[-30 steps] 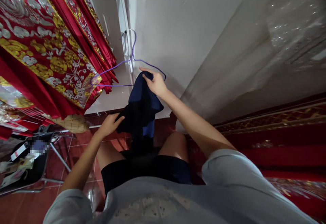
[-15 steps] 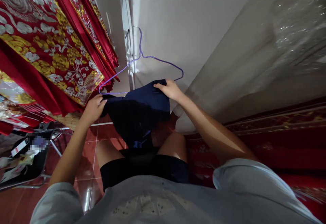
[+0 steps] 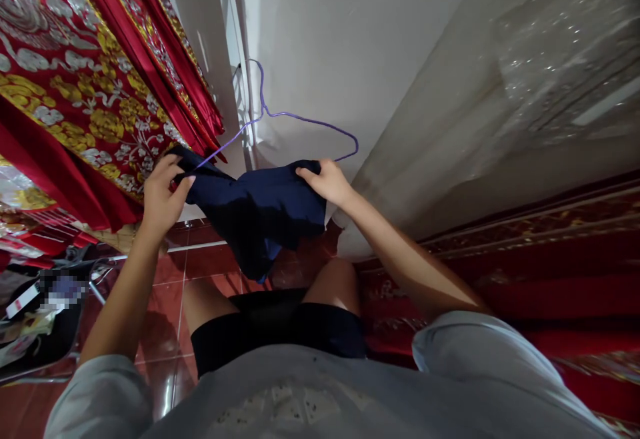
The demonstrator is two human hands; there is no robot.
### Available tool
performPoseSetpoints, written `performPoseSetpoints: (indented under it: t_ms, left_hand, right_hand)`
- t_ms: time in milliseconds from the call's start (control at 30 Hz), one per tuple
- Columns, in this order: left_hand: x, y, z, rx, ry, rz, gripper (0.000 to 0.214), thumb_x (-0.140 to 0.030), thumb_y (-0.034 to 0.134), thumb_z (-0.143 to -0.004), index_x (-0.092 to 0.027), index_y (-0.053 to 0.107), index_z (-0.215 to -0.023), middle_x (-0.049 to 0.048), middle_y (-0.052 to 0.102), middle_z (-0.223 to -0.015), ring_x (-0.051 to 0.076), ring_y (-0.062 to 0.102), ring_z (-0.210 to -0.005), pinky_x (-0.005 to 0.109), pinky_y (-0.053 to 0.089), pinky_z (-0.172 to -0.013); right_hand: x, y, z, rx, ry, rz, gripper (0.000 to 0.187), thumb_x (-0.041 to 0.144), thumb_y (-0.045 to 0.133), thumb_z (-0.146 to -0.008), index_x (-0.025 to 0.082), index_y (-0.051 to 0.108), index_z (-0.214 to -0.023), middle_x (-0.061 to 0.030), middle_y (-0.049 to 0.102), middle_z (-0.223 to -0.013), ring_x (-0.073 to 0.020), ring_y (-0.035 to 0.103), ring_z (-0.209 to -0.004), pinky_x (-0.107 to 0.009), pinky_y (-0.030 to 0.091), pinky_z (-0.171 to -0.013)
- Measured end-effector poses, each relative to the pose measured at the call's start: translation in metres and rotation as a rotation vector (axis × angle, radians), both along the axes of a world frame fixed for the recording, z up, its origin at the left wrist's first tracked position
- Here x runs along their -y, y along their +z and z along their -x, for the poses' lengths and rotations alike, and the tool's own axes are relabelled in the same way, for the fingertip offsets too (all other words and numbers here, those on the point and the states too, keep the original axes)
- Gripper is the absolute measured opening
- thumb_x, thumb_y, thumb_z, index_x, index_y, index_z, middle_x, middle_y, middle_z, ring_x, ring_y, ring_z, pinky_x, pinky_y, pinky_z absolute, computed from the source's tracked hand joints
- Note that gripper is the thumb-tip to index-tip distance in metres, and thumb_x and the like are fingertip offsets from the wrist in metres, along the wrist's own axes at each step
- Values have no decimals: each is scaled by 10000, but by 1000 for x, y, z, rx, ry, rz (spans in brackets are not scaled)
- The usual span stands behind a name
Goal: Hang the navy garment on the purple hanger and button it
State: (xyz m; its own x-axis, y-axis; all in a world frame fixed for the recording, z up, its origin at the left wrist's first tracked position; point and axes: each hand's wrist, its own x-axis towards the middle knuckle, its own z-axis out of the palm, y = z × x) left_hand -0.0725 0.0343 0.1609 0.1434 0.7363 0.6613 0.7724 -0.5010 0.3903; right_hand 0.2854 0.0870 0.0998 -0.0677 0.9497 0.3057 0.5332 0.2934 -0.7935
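A dark navy garment [image 3: 280, 192] hangs over the lower part of a purple wire hanger [image 3: 310, 119]. Its exact kind is not clear from its folded shape. At the hanger's left corner, my left hand [image 3: 167, 192] grips an edge of the cloth between thumb and fingers. My right hand [image 3: 327, 182] pinches the garment's upper right edge, thumb on top, just below the hanger's right corner. The cloth hides the hanger's bottom bar. Up at the wall, the hanger's hook [image 3: 253, 62] hangs at some white cables or pipes.
Red cloths with gold and silver embroidery [image 3: 100, 92] hang at the left. Below them stands a black chair [image 3: 60, 339] with small items on it. Clear plastic sheeting [image 3: 450, 112] covers the right side, above more red fabric [image 3: 525, 292]. The floor [image 3: 160, 319] is red tile.
My left hand has moved left and up, drawing the cloth over the hanger's left corner, which showed bare before. My right hand keeps its hold. The view has shifted slightly.
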Motion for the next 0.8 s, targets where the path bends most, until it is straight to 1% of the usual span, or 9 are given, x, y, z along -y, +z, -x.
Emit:
performPoseSetpoints:
  t_ms: [67, 133, 233, 300, 400, 500, 567, 667, 800]
  left_hand:
    - [-8, 8, -8, -50, -25, 14, 126, -286, 540, -936, -208, 623, -991, 89, 689, -1224, 252, 647, -1185, 419, 497, -1077]
    - [-19, 12, -14, -109, -51, 48, 267, -199, 504, -925, -217, 599, -1174, 83, 707, -1149, 239, 660, -1111, 403, 507, -1040]
    - [-37, 12, -18, -190, -117, 75, 389, -113, 450, -896, -214, 595, -1242, 87, 712, -1091, 234, 670, -1018, 379, 520, -977]
    - [-43, 10, -17, -241, -148, 64, 392, -89, 411, -883, -207, 629, -1188, 94, 704, -1076, 234, 664, -977, 375, 525, -941]
    - [-45, 9, -16, -316, -124, 31, 389, -79, 401, -861, -187, 640, -1148, 103, 669, -1014, 237, 637, -901, 381, 530, -873]
    - [-43, 11, -15, -352, -78, 12, 354, -90, 401, -880, -182, 632, -1131, 102, 617, -981, 237, 608, -874, 387, 523, -853]
    - [-43, 13, -12, -312, -55, -5, 288, -127, 409, -923, -195, 626, -1099, 103, 591, -1009, 238, 601, -911, 395, 514, -894]
    - [-47, 14, -4, -205, -3, -62, 186, -233, 443, -984, -214, 622, -1031, 106, 579, -1080, 249, 587, -1047, 409, 479, -1007]
    - [-53, 14, -14, -139, 19, 69, 222, -337, 434, -1017, -219, 615, -964, 71, 630, -932, 236, 612, -947, 389, 493, -950]
  right_hand:
    - [7, 0, 7, -6, 86, 61, 336, 467, 624, -862, 207, 574, -654, -55, 673, -692, -250, 671, -726, -383, 550, -714]
    - [15, 3, 10, -13, 176, 73, 388, 512, 625, -868, 196, 583, -647, -54, 671, -692, -237, 663, -692, -386, 552, -698]
    - [22, 10, -2, -40, 259, 28, 340, 513, 656, -865, 181, 728, -851, -94, 760, -908, -284, 724, -889, -448, 579, -868]
    - [20, 13, -22, -28, 213, -56, 421, 486, 724, -824, 201, 747, -1133, -111, 758, -1152, -315, 703, -1109, -500, 535, -1024]
    - [9, 17, -58, 8, -42, -179, 738, 441, 832, -719, 221, 631, -1395, -126, 704, -1298, -347, 664, -1208, -539, 502, -1070]
    - [0, 25, -84, 26, -192, -153, 612, 470, 846, -706, 175, 730, -1230, -123, 753, -1089, -357, 701, -1089, -526, 540, -989]
    - [-1, 35, -92, -20, -115, -64, 453, 525, 832, -719, 165, 782, -988, -101, 756, -927, -331, 715, -991, -494, 563, -936]
    - [4, 54, -90, -216, 121, 151, 439, 582, 863, -672, 173, 742, -779, -76, 734, -800, -261, 705, -856, -433, 584, -867]
    - [14, 67, -64, -494, 199, 274, 495, 666, 781, -773, 181, 733, -856, -103, 743, -896, -269, 693, -887, -445, 600, -831]
